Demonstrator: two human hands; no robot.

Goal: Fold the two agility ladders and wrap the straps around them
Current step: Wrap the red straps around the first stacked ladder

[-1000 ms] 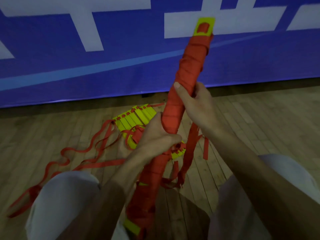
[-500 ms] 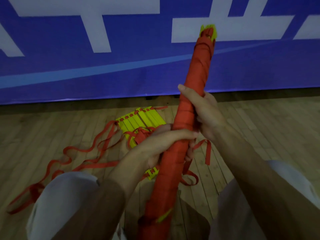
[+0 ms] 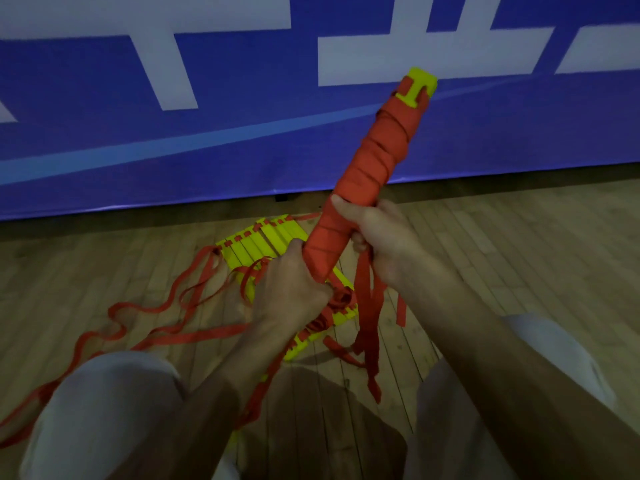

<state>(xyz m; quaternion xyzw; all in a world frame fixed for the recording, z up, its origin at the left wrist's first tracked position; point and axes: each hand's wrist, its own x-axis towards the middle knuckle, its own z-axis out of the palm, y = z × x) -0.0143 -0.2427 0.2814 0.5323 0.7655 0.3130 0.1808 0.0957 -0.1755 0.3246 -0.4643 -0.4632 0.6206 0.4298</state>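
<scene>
Head view showed the folded agility ladder (image 3: 367,171), tilted above the second ladder (image 3: 263,240) on the floor, gripped mid-length by left hand (image 3: 294,285) and right hand (image 3: 384,237); it looked stiff and light, its loose straps (image 3: 367,313) limp and tangle-prone.
</scene>
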